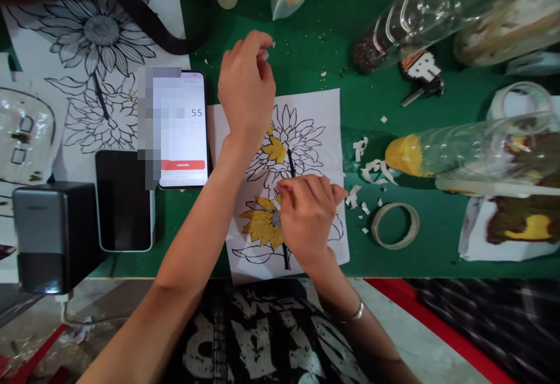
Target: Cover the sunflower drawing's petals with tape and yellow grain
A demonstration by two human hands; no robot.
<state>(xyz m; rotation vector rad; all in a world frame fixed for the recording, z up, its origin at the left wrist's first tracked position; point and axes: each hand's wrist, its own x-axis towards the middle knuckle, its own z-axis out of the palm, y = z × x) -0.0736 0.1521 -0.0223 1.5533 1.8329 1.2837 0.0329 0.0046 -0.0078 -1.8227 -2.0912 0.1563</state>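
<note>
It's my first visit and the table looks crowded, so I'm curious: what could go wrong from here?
The right hand is close beside the yellow petals on the flower drawing, so a slip might smudge or disturb them. The left forearm passes close to the lit phone and could nudge it. The dark box sits near the edge of the green table with a cable plugged in; a snag might drag it off.
</note>
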